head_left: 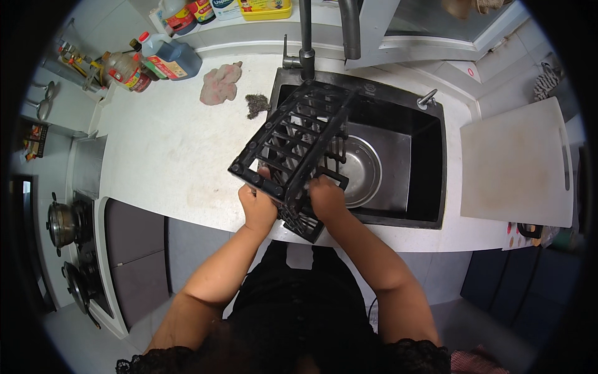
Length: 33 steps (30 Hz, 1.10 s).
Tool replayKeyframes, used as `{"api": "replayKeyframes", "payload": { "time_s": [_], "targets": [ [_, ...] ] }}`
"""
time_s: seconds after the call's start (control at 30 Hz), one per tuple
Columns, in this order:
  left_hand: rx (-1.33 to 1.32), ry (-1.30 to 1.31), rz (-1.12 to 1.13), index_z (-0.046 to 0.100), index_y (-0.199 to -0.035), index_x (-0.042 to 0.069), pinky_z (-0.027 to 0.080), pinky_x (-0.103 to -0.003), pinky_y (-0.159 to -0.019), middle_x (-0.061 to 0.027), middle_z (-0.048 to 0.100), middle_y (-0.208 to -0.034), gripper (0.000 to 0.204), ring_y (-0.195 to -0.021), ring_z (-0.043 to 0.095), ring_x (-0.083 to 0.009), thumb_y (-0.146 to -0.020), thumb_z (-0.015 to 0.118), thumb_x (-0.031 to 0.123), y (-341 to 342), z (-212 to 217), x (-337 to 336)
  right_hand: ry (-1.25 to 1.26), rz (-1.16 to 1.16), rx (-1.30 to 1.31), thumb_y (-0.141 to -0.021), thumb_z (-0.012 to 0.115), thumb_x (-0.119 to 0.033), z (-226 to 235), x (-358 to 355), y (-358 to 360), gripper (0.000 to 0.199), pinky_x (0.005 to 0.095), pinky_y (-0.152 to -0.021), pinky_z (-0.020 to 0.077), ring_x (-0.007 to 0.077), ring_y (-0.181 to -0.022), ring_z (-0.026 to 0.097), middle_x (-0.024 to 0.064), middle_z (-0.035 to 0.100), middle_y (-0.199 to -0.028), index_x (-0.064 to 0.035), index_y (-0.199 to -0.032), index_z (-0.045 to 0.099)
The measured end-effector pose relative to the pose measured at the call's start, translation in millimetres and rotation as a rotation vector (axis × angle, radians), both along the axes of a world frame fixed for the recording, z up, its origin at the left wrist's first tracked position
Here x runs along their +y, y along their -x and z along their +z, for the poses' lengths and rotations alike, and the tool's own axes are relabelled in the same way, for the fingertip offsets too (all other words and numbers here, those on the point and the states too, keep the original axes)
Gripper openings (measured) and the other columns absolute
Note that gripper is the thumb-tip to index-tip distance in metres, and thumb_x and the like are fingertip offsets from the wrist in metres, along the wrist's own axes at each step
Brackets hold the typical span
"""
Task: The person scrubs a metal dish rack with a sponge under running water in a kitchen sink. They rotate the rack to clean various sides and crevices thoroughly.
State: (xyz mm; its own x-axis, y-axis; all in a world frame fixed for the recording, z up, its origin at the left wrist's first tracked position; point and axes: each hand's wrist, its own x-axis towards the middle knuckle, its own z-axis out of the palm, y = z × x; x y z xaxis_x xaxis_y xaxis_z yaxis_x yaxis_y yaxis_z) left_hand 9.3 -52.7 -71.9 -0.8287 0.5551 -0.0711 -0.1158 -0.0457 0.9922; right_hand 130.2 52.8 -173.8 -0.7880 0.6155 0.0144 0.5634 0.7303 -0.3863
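Note:
A black slatted plastic rack (293, 140) is tilted over the left end of the dark sink (430, 187). My left hand (256, 206) grips its near lower edge from the left. My right hand (325, 198) presses on its near right side, fingers curled against the bars, with something pale under them that I cannot make out. A round steel bowl (361, 171) lies in the sink basin behind the rack. The black tap (305, 43) stands at the back of the sink, above the rack's far end.
A pink rag (219, 83) and a dark scouring pad (256, 104) lie on the white counter (168, 156) left of the sink. Bottles (159, 59) crowd the back left corner. A white cutting board (517, 162) lies right. Pots sit on a stove (65, 249) at far left.

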Motion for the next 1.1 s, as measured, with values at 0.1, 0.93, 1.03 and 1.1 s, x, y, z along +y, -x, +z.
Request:
{"api": "replayKeyframes", "payload": {
  "time_s": [0.1,0.93,1.03,1.1],
  "targets": [
    [0.013,-0.025,0.064,0.053,-0.064,0.004,0.036,-0.023,-0.049,0.0011,0.053,-0.059,0.038,-0.055,0.048,-0.0064,-0.096,0.051,0.025,-1.1,-3.9,-0.6,0.041,-0.193,0.142,-0.073,0.065,-0.011,-4.8,6.0,-8.4,0.016,0.0415,-0.068,0.0506,0.031,-0.082,0.061,0.0121,0.057,-0.088,-0.0069,-0.088,0.062],
    [0.282,-0.03,-0.012,0.047,-0.06,0.005,0.031,-0.026,-0.046,0.0016,0.045,-0.053,0.046,-0.05,0.04,-0.0074,-0.097,0.05,0.031,-18.5,-3.2,-5.1,0.224,-0.193,0.152,-0.077,0.057,-0.011,-3.9,-21.6,-5.6,0.014,0.0418,-0.071,0.05,0.0308,-0.086,0.06,0.0125,0.057,-0.089,-0.0073,-0.088,0.065],
    [0.324,0.033,0.041,0.046,-0.06,0.004,0.031,-0.026,-0.047,0.0022,0.044,-0.054,0.044,-0.052,0.039,-0.0066,-0.097,0.05,0.028,-17.6,-9.3,0.8,0.108,-0.021,0.106,-0.079,0.056,-0.01,-5.2,-20.4,-14.7,0.019,0.0416,-0.07,0.0501,0.0311,-0.085,0.059,0.0122,0.056,-0.088,-0.0086,-0.096,0.065],
    [0.332,0.075,0.013,0.046,-0.061,0.002,0.032,-0.027,-0.048,0.0013,0.044,-0.055,0.042,-0.054,0.039,-0.0076,-0.097,0.05,0.022,-18.9,1.0,1.7,0.098,0.077,0.013,-0.077,0.057,-0.009,6.2,-7.5,-21.9,0.021,0.0414,-0.07,0.0506,0.0316,-0.086,0.06,0.0126,0.057,-0.089,-0.0094,-0.096,0.066]
  ]
}}
